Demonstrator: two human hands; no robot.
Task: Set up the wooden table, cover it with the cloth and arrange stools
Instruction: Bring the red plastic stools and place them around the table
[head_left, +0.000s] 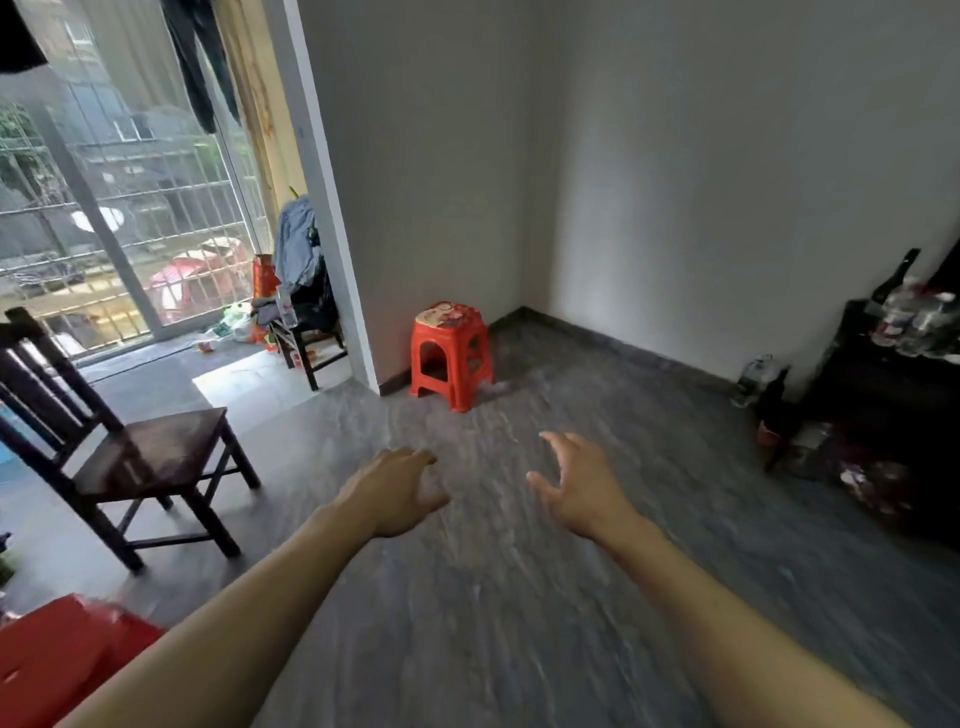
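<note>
Against the far wall, just right of the white door post, stands the red plastic stool (451, 354), upright on the grey floor (519, 597) with a worn patterned top. Both arms reach toward it. The left hand (397, 493) hangs palm down with fingers loosely curled and holding nothing; the right hand (576, 486) has its fingers spread wide, thumb apart, also empty. The stool lies straight ahead of both hands, farther off and slightly left of the gap between them, so the left hand looks a little nearer to it. Neither hand touches it. It has no marked long axis; its square seat faces up. No wooden table or cloth shows, so the task seems early. A dark wooden chair (150, 452) stands at near left, well apart from the stool.
</note>
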